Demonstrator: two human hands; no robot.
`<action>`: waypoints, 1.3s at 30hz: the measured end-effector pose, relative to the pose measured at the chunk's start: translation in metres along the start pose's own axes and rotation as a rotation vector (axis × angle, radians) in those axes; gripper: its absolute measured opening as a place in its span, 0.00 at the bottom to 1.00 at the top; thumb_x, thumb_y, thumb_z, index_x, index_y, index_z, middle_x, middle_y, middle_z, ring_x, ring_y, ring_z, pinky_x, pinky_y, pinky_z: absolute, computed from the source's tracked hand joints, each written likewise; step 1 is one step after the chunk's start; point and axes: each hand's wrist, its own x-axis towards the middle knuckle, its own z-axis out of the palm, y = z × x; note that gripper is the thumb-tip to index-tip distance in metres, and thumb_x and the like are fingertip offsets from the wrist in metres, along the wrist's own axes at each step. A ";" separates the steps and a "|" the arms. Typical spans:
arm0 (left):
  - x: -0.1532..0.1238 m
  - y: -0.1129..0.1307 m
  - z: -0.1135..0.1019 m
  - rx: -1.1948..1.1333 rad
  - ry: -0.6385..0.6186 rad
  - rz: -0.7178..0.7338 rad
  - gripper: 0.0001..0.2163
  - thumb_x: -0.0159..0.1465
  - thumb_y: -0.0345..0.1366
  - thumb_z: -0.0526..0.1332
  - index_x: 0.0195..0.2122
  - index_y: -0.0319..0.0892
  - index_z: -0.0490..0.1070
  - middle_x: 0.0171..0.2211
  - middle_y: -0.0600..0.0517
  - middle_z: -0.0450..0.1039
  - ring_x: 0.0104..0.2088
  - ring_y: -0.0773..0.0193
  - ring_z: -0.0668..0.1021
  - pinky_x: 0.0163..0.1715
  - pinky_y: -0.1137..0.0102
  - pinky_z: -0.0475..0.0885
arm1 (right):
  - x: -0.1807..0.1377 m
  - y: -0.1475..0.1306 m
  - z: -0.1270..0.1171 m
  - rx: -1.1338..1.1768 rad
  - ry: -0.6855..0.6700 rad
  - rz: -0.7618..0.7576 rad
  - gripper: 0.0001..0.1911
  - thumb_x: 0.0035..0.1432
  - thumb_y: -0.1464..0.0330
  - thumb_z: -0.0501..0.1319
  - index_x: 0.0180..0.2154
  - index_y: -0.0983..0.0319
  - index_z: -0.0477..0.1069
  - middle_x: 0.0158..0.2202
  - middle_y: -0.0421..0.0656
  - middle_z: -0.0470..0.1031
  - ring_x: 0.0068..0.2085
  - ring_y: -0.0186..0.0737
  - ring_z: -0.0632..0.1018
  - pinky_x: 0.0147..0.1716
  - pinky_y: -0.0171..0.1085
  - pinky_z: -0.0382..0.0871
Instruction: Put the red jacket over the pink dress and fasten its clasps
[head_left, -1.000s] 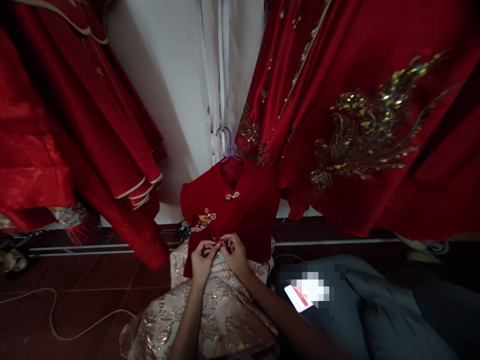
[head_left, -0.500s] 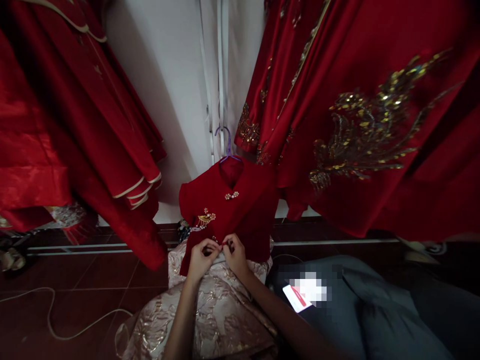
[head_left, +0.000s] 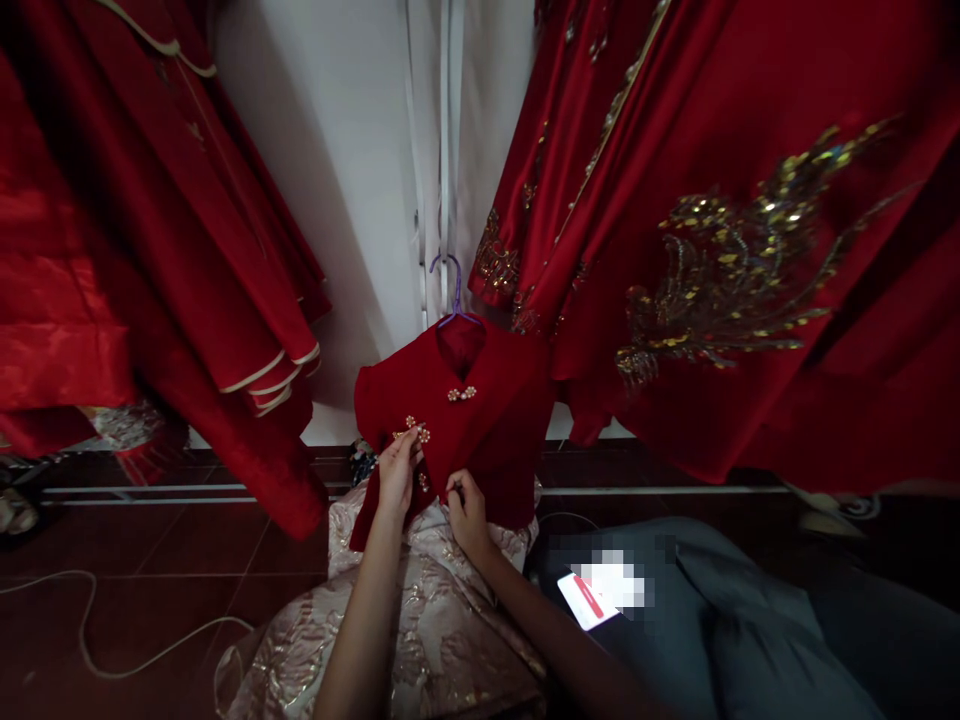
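A red sleeveless vest [head_left: 495, 430] hangs in front of me on a purple hanger [head_left: 455, 290], with a pearl-and-gold clasp [head_left: 461, 394] below its neckline. My left hand [head_left: 396, 475] is raised before the vest's left front, fingertips closed in a pinch at the gold beaded ornament [head_left: 411, 424], which they partly cover. Whether they grip the ornament or something thin is unclear. Lower down, my right hand [head_left: 469, 515] pinches the vest's edge near the bottom of the front opening. A small beaded piece [head_left: 424, 482] shows on the cloth between the hands.
Red garments [head_left: 247, 270] hang at left, and a red robe with a gold sequined bird [head_left: 720, 270] at right. Shiny pale brocade [head_left: 450, 630] covers my lap. A lit phone [head_left: 589, 600] rests on dark grey fabric [head_left: 675, 610]. A white cable [head_left: 97, 670] crosses the tiled floor.
My left hand has moved up and left, from beside the right hand at the vest's lower edge to the gold ornament. My right hand stays at the edge.
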 end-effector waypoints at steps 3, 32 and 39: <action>0.002 -0.003 -0.001 0.052 0.065 0.016 0.14 0.47 0.38 0.68 0.35 0.38 0.75 0.36 0.47 0.77 0.33 0.68 0.77 0.35 0.73 0.69 | 0.000 0.001 0.000 0.002 -0.006 0.007 0.07 0.48 0.75 0.48 0.30 0.60 0.60 0.27 0.39 0.64 0.30 0.36 0.67 0.34 0.34 0.61; 0.027 0.061 0.091 1.840 -0.457 1.114 0.12 0.64 0.41 0.52 0.37 0.40 0.69 0.39 0.43 0.66 0.42 0.56 0.68 0.40 0.64 0.64 | 0.000 -0.014 -0.002 -0.003 0.041 0.004 0.07 0.45 0.77 0.50 0.27 0.60 0.62 0.25 0.37 0.64 0.27 0.34 0.66 0.29 0.33 0.60; 0.026 0.069 0.092 1.832 -0.522 1.156 0.12 0.64 0.41 0.51 0.39 0.40 0.68 0.42 0.42 0.66 0.45 0.54 0.67 0.44 0.61 0.61 | 0.037 -0.065 -0.031 0.012 0.185 -0.134 0.06 0.47 0.76 0.53 0.26 0.61 0.65 0.27 0.40 0.65 0.25 0.33 0.65 0.26 0.33 0.58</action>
